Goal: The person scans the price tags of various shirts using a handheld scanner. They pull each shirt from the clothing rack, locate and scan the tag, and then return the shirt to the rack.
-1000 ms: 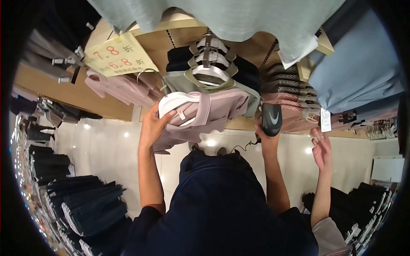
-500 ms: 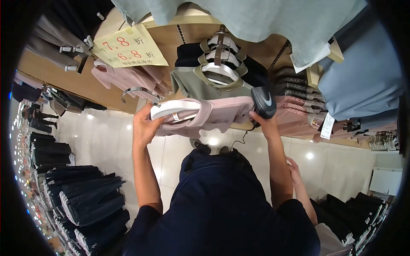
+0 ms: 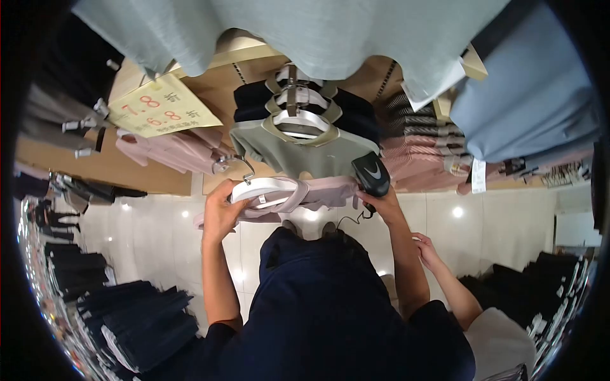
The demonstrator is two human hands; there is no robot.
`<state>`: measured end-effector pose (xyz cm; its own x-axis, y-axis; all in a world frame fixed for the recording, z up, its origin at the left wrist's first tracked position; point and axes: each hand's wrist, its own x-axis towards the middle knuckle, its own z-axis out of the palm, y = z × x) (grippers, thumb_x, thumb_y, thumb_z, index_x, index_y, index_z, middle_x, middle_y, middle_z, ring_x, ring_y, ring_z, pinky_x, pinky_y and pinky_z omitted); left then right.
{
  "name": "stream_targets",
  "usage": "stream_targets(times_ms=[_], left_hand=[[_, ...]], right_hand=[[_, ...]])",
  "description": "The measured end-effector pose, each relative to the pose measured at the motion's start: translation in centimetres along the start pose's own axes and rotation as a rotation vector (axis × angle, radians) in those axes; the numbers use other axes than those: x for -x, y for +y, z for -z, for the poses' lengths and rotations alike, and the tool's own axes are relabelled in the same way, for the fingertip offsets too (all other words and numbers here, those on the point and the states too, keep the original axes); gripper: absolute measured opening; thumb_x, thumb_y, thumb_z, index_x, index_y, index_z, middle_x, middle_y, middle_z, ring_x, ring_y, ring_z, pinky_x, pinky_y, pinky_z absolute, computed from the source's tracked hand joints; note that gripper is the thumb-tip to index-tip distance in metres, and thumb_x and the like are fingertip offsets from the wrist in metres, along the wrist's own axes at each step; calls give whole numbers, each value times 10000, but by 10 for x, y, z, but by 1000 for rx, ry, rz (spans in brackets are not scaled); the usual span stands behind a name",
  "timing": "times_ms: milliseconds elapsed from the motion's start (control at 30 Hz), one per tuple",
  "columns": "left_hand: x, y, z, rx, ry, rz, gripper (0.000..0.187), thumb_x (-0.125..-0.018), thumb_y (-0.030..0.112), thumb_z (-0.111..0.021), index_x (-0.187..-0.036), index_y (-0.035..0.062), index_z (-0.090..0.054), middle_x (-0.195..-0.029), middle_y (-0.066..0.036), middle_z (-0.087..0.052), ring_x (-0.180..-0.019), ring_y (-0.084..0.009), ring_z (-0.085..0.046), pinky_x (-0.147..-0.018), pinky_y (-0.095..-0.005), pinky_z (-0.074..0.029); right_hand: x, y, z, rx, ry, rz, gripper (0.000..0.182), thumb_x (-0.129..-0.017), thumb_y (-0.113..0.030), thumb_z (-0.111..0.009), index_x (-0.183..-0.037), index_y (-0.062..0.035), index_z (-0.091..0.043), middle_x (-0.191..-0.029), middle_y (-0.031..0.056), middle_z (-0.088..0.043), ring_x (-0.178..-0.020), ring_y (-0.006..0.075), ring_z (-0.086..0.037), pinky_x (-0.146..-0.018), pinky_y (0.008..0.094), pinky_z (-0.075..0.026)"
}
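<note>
My left hand (image 3: 222, 209) is closed on the shoulder end of a white hanger (image 3: 255, 188) with a metal hook. A pale pink collared shirt (image 3: 332, 193) hangs on it, held out in front of my body. My right hand (image 3: 382, 203) is closed around a black handheld barcode scanner (image 3: 371, 175), whose cord dangles toward the floor. The scanner is beside the right end of the shirt; whether they touch is not clear. Just beyond, a grey-green shirt (image 3: 289, 149) hangs at the front of a rack.
A yellow sign (image 3: 162, 108) stands at the left above folded pink shirts (image 3: 178, 149). Striped shirts (image 3: 413, 136) hang at the right, with blue garments (image 3: 521, 95) above. Dark trousers (image 3: 143, 320) fill a lower-left rack. Another person's arm (image 3: 454, 286) is near my right elbow.
The pink shirt and its hanger have come slightly lower in view and lie flatter. The scanner has shifted left and down with my right hand. The whole view has turned a little.
</note>
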<state>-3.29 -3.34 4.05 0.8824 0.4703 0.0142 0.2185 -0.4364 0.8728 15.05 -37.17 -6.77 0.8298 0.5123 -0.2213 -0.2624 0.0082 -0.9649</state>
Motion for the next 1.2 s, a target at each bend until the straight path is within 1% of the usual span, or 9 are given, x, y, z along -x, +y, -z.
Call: stream_targets(times_ms=[67, 300, 467, 600, 700, 733, 900, 1067, 1200], left_hand=[[-4, -7, -4, -26, -23, -99, 247, -740, -39, -729, -984, -5, -713, -841, -85, -659, -788, -195, -622, -722, -300, -480], [-22, -11, -12, -110, -142, -277, 226, -751, -7, -765, -972, 11, -722, -764, -100, -608, -695, -247, -606, -642, -318, -483], [-18, -8, 7, -267, -69, -854, 260, -631, 63, -718, -887, 108, -730, -754, -40, -586, -676, -222, -576, -605, -346, -467], [-3, -3, 28, -351, -93, -1058, 255, -624, 106, -736, -876, 143, -736, -799, 0, -600, -729, -202, -581, -627, -330, -460], [-3, -4, 34, -321, -93, -1088, 245, -637, 107, -741, -880, 139, -740, -828, -5, -611, -724, -202, -579, -625, -331, -459], [-8, -9, 39, -303, -147, -1046, 371, -600, 71, -769, -966, 116, -732, -835, -24, -611, -709, -219, -577, -622, -350, -471], [-22, -37, 40, -121, -157, -528, 480, -753, 92, -827, -1189, 42, -633, -1029, -143, -704, -900, -321, -686, -778, -379, -544], [-36, -19, 31, -119, -353, -488, 450, -843, 169, -763, -1244, 51, -598, -1084, -164, -664, -964, -346, -655, -829, -397, -520], [-51, 3, 8, -162, -342, -513, 391, -925, 272, -676, -1248, 68, -594, -1087, -154, -657, -1002, -374, -639, -806, -444, -521]], right_hand=[[11, 0, -5, -10, 45, 11, 231, -812, -23, -795, -970, 5, -630, -796, 31, -625, -652, 121, -587, -576, 286, -486], [37, -1, -46, 285, 231, 165, 382, -791, -56, -817, -1123, 17, -642, -1005, 64, -701, -902, 149, -642, -849, 301, -513], [37, 7, -76, 368, 281, 218, 487, -774, -30, -786, -1223, 13, -600, -1117, 90, -690, -991, 160, -630, -915, 299, -485], [50, 8, -83, 364, 389, 277, 436, -786, -29, -768, -1188, 20, -605, -1079, 87, -693, -950, 147, -626, -873, 286, -491], [59, 8, -92, 408, 464, 230, 347, -797, -46, -774, -1111, 20, -641, -998, 65, -706, -879, 124, -629, -817, 279, -502], [63, -2, -99, 425, 474, 193, 335, -798, -50, -779, -1098, 19, -647, -986, 61, -707, -871, 122, -630, -809, 279, -503], [61, -8, -118, 433, 495, 231, 396, -735, -70, -864, -1061, 20, -657, -941, 62, -720, -873, 132, -647, -831, 296, -516], [68, -4, -109, 415, 554, 120, 396, -719, -72, -877, -1031, 27, -654, -941, 72, -718, -851, 139, -641, -809, 298, -521], [70, 2, -85, 373, 631, 146, 396, -707, -73, -881, -1012, 37, -652, -924, 75, -716, -822, 137, -635, -781, 300, -523]])
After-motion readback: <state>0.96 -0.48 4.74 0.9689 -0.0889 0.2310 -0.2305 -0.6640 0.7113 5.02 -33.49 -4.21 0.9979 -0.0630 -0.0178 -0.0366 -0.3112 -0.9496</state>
